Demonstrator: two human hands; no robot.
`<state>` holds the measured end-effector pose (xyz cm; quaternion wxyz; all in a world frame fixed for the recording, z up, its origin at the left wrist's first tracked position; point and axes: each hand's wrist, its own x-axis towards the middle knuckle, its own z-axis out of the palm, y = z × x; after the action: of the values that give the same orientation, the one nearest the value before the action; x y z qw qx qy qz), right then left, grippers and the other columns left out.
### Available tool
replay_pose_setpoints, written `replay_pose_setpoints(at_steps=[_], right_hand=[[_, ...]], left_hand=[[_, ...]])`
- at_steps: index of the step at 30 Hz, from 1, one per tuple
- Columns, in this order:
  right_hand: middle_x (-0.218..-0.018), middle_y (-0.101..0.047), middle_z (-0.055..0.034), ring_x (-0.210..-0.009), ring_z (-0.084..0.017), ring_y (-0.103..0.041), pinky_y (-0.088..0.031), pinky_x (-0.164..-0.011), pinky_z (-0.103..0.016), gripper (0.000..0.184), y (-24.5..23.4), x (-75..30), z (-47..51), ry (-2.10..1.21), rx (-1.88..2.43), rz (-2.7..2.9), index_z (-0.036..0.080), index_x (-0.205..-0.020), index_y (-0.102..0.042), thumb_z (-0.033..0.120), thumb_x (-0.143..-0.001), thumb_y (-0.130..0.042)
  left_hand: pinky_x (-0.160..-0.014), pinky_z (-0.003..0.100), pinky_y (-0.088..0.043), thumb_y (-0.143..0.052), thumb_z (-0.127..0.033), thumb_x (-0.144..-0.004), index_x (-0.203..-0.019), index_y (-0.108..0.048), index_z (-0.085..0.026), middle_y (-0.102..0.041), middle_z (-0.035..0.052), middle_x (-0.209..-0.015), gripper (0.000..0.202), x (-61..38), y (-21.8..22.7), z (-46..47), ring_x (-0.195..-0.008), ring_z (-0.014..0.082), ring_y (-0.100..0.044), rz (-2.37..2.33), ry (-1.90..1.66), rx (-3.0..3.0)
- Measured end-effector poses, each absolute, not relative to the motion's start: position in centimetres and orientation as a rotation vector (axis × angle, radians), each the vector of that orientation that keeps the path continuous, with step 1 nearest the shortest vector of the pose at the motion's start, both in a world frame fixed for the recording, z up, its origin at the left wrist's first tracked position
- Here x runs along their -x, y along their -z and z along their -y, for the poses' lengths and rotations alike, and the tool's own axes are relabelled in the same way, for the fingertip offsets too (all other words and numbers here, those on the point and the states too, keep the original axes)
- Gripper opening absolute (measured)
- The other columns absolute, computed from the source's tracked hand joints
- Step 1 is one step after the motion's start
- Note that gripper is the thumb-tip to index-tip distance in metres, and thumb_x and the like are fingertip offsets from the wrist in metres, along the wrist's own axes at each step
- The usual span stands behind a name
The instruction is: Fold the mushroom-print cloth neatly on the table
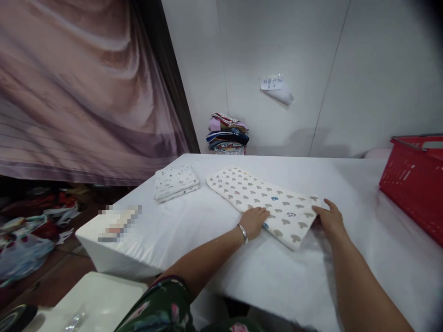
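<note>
A long folded white cloth (254, 189) with grey mushroom-like shapes and a few blue ones lies slantwise on the white-covered table (194, 226). Flat on its near edge, about midway along, rests my left hand (254, 221), fingers stretched out, a silver bracelet at the wrist. My right hand (330, 219) holds the right end of the cloth at its corner, thumb on top and index finger sticking out; the other fingers are hidden. That end is slightly raised. To the left sits another folded white cloth (176, 182) with small dark prints.
A red plastic basket (415, 184) stands at the right. Several folded textiles (228, 133) are stacked against the wall beyond the table. A blurred-out item (119, 223) lies at the left corner. A pink curtain (86, 92) hangs left, and a white stool (100, 295) stands below.
</note>
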<state>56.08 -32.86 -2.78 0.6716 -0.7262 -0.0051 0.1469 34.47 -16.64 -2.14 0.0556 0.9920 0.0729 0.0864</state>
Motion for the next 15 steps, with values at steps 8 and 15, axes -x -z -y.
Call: replay_pose_setpoints(at_steps=[8,15], right_hand=[[-0.069,-0.062,-0.0045,-0.058,-0.018,-0.055,-0.045,-0.051,-0.028,0.071,2.9,-57.6,34.7,-0.257,1.866,-0.037,0.018,-0.125,-0.055,0.022,-0.055,-0.069],[-0.062,-0.059,-0.002,-0.056,-0.018,-0.054,-0.044,-0.051,-0.029,0.071,2.8,-57.4,34.4,-0.262,1.837,-0.043,0.017,-0.125,-0.055,0.022,-0.056,-0.067]], left_hand=[[-0.104,0.04,-0.029,-0.046,-0.016,-0.08,-0.132,-0.04,-0.02,-0.045,0.0085,-0.137,0.053,-34.2,2.3,19.0,-0.127,0.0228,-0.037,-0.08,-0.262,-3.013],[-0.111,0.046,-0.016,-0.048,-0.014,-0.075,-0.132,-0.041,-0.018,-0.043,0.008,-0.14,0.058,-32.3,2.5,14.3,-0.132,0.0244,-0.031,-0.494,-0.374,-3.003]])
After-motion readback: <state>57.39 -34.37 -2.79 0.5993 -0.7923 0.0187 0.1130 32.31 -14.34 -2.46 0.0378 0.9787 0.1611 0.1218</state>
